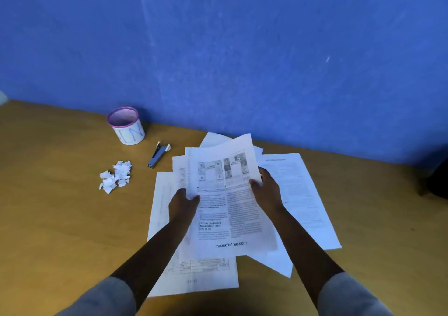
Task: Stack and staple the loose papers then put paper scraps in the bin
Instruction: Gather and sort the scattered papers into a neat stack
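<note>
The left hand has its thumb curled over the left edge of the printed sheets, fingers hidden beneath; the right hand pinches the opposite edge the same way, thumb on top; both are closed on the paper, gripping at mid-height, probably so the pages can be squared against each other before stapling. How many pages are in the grip I cannot tell; at least two offset edges show at the left. More loose papers lie fanned on the table beneath and to the right, not yet gathered; they spread toward its far edge at the wall. The stapler lies just left of them, within easy reach; the scraps sit in a small heap further left; the bin stands beyond, near the far edge, so that step looks untouched.
</note>
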A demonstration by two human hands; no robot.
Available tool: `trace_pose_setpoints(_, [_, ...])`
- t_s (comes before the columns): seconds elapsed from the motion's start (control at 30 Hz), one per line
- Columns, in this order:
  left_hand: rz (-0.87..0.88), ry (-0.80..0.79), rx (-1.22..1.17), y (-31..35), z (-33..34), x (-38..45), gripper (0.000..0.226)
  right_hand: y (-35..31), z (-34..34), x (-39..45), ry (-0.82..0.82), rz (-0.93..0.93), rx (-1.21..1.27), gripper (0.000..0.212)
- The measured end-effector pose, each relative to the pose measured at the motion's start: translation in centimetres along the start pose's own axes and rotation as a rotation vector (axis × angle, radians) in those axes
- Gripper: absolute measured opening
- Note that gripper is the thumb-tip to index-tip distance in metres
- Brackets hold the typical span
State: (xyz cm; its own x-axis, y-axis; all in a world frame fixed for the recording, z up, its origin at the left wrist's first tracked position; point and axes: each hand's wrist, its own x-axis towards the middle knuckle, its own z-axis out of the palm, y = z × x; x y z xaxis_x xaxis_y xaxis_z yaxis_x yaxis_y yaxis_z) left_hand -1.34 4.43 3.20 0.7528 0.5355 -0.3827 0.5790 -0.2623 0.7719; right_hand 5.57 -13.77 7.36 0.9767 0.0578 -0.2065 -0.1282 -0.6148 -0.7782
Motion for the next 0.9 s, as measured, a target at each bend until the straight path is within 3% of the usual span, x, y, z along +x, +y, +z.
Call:
trace_pose_setpoints(0.27, [-0.226, 0.076, 0.024, -3.2, -1.0, 1.9, 0.052, 0.3, 3.8, 0.1, -0.120, 0.062, -0.047, 0.050])
trace_pose_setpoints(0.43, [-0.344, 0.138, 0.065, -2.8, -0.6, 2.1, 0.065, 1.4, 4.9, 0.6, -0.125, 0.112, -0.344, 0.076])
trace_pose_setpoints(0.63, [-0.439, 0.102, -0.273, -2.2, 0.2, 2.5, 0.057, 1.7, 5.6, 0.8, -0.131, 0.137, -0.406, 0.079])
trace_pose_setpoints(0.73, [-0.434, 0.018, -0.465, -1.7, -0.5, 2.8, 0.046, 2.1, 5.6, 1.0, -0.130, 0.118, -0.406, 0.077])
trace_pose_setpoints(0.9, [-0.386, -0.256, -0.481, -2.4, -2.0, 3.5, 0.035, 2.7, 5.5, 1.4, -0.141, 0.100, -0.398, 0.078])
